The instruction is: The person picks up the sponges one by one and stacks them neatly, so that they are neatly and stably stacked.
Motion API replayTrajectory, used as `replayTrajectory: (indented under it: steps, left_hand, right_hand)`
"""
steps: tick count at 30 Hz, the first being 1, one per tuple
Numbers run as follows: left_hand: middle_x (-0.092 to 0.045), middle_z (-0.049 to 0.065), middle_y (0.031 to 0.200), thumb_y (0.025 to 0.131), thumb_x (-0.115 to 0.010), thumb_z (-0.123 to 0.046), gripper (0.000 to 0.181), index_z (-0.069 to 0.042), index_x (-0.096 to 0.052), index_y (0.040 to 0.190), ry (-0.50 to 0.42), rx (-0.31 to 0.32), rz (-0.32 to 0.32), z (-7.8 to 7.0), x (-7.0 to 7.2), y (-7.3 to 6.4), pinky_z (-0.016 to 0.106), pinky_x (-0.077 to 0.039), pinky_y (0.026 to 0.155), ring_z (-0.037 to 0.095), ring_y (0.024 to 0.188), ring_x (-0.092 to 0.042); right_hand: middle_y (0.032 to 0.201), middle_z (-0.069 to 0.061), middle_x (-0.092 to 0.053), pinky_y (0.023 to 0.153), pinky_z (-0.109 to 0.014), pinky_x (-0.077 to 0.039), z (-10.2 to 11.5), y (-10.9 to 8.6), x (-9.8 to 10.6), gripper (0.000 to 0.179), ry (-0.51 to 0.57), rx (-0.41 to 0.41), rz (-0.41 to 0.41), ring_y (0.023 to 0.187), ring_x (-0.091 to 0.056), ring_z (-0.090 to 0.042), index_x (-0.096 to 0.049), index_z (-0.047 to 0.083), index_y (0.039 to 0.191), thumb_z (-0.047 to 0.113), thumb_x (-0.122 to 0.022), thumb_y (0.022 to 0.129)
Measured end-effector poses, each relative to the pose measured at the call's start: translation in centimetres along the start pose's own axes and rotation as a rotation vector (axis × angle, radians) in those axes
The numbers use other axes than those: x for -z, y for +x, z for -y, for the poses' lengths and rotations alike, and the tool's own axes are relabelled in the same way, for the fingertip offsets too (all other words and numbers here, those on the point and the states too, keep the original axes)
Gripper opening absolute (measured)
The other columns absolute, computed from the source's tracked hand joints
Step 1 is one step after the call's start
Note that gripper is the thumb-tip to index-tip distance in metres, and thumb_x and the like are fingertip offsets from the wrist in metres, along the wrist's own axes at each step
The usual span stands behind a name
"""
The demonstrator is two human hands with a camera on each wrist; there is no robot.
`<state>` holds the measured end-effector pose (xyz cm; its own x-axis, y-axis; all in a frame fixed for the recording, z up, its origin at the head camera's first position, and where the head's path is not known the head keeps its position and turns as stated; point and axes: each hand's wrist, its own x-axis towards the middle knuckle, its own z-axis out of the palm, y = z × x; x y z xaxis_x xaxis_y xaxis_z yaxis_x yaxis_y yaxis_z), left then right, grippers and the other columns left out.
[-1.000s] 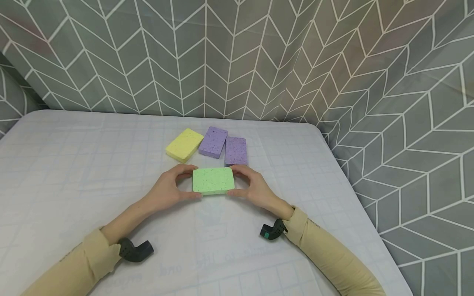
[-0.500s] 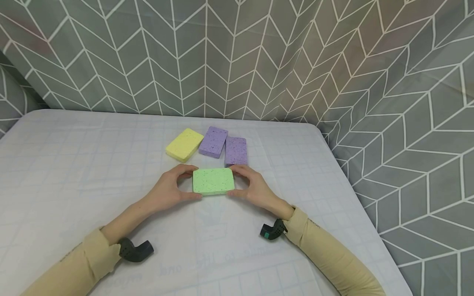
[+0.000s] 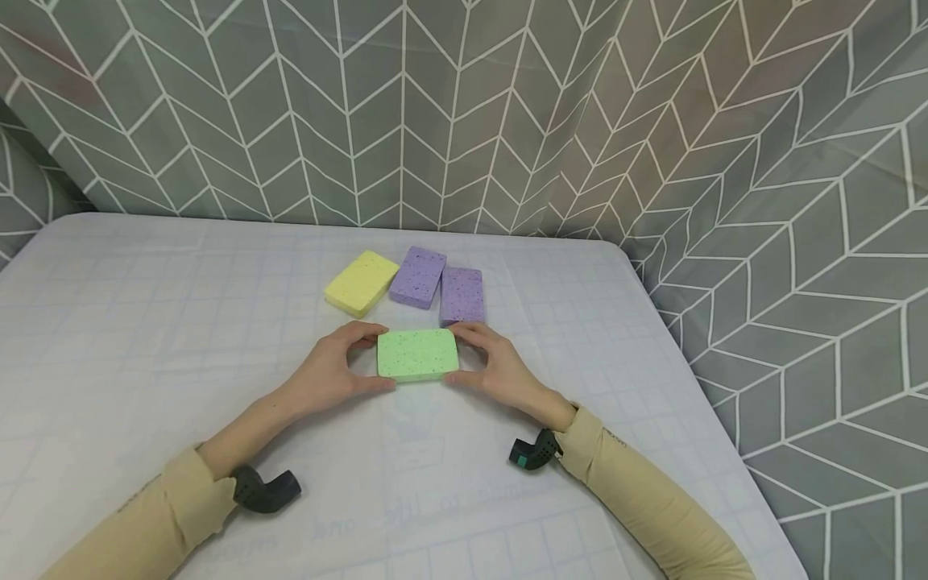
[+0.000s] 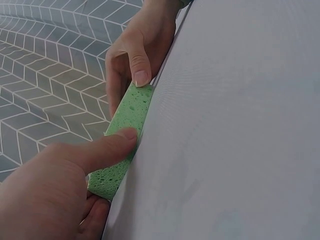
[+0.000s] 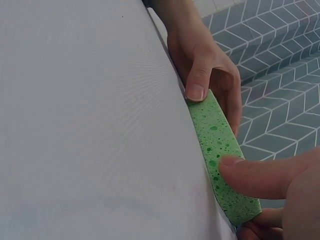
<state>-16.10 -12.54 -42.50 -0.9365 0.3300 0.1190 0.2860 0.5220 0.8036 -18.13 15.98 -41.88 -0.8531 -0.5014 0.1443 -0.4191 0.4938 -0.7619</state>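
Observation:
A green sponge [image 3: 416, 354] with small dark pores lies flat at the middle of the table, between both hands. The left hand [image 3: 335, 369] grips its left end, thumb at the near edge and fingers at the far edge. At the right end the right hand [image 3: 503, 366] holds it the same way. In the left wrist view the left thumb presses the near side of the green sponge [image 4: 122, 117]. The right wrist view has the right thumb on that same side of the green sponge [image 5: 215, 135]. Fingers behind the sponge are partly hidden.
Just beyond the hands lie a yellow sponge [image 3: 361, 283] and two purple ones, the left purple sponge [image 3: 417, 278] and the right purple sponge [image 3: 461, 296]. A white cloth covers the table [image 3: 181, 298]. Grey patterned curtains [image 3: 435, 113] hang behind and to the right.

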Motion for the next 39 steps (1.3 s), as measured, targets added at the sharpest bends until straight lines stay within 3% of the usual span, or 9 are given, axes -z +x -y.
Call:
replayTrajectory:
  steps: [12, 21, 26, 35, 39]
  left_hand:
    - [-0.061, 0.009, 0.131, 0.071, -0.091, -0.028, 0.076, -0.007, -0.056, 0.135, 0.026, 0.005, 0.002, 0.01, 0.06, 0.21, 0.046, -0.050, 0.103, 0.028, 0.118, -0.060]
    - [-0.061, 0.009, 0.131, 0.072, -0.091, -0.027, 0.075, -0.007, -0.056, 0.135, 0.034, 0.012, 0.005, -0.19, 0.16, 0.31, 0.046, -0.050, 0.103, 0.028, 0.118, -0.060]
    - [-0.061, 0.009, 0.130, 0.072, -0.091, -0.027, 0.074, -0.008, -0.057, 0.134, 0.031, 0.013, 0.005, -0.21, 0.22, 0.28, 0.045, -0.050, 0.103, 0.027, 0.117, -0.060]
    - [-0.061, 0.008, 0.130, 0.072, -0.091, -0.027, 0.073, -0.008, -0.057, 0.134, 0.020, 0.019, 0.012, -0.27, 0.28, 0.15, 0.047, -0.050, 0.104, 0.028, 0.119, -0.060]
    - [-0.060, 0.009, 0.131, 0.072, -0.091, -0.027, 0.074, -0.008, -0.056, 0.135, 0.021, 0.023, 0.016, -0.20, 0.27, 0.11, 0.047, -0.049, 0.105, 0.028, 0.120, -0.059]
  right_hand:
    - [0.139, -0.009, -0.055, 0.118, -0.040, -0.038, -0.02, 0.12, 0.11, 0.071, -0.009, 0.034, -0.011, 0.135, -0.049, -0.027, -0.056, 0.004, 0.140, 0.015, -0.086, 0.077]
    - [0.136, -0.005, -0.056, 0.115, -0.031, -0.041, -0.13, 0.20, 0.17, 0.063, 0.050, 0.039, -0.032, 0.129, -0.054, -0.020, -0.058, 0.007, 0.138, 0.018, -0.084, 0.082]
    - [0.135, -0.004, -0.058, 0.114, -0.033, -0.042, -0.25, 0.23, 0.10, 0.060, 0.046, 0.042, -0.050, 0.126, -0.055, -0.020, -0.058, 0.007, 0.137, 0.019, -0.082, 0.083]
    - [0.126, -0.006, -0.064, 0.105, -0.034, -0.050, -0.13, 0.14, -0.08, 0.048, 0.064, 0.064, -0.137, 0.116, -0.060, -0.021, -0.064, 0.007, 0.129, 0.015, -0.080, 0.085]
    - [0.123, -0.009, -0.066, 0.105, -0.040, -0.050, -0.21, 0.04, -0.12, 0.044, 0.082, 0.078, -0.202, 0.114, -0.061, -0.026, -0.065, 0.006, 0.126, 0.011, -0.080, 0.084]
